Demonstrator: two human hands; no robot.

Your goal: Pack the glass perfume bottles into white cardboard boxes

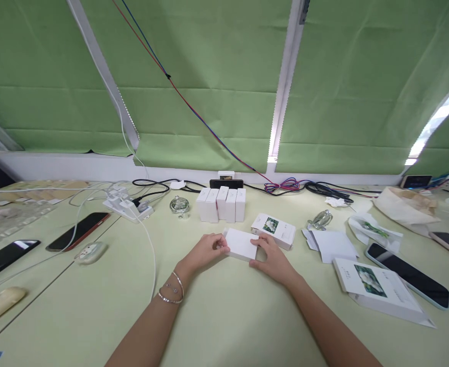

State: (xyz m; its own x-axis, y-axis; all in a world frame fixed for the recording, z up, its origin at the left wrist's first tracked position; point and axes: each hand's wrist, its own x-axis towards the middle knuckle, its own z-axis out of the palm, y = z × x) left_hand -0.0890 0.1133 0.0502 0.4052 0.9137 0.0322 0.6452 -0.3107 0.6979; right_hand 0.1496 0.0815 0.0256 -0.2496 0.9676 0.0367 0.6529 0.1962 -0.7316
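Observation:
A small flat white box (241, 244) lies between my two hands, just above or on the pale green table. My left hand (209, 248) pinches its left end with thumb and fingertips. On the right end, my right hand (272, 257) has its thumb at the near corner and its fingers on the far corner. Just behind my right hand rests a white box with a flower picture (273, 230). Several small white boxes (221, 204) stand upright in a row farther back. Whether the box in my hands is open at an end cannot be made out.
A white power strip (127, 206) with cables sits back left, near a dark phone (77, 232). Clear glass-like ornaments (179, 205) stand behind. On the right lie folded white paper (333, 245), a larger flower-printed box (379, 288) and a phone (408, 274). Green blinds (209, 61) hang behind.

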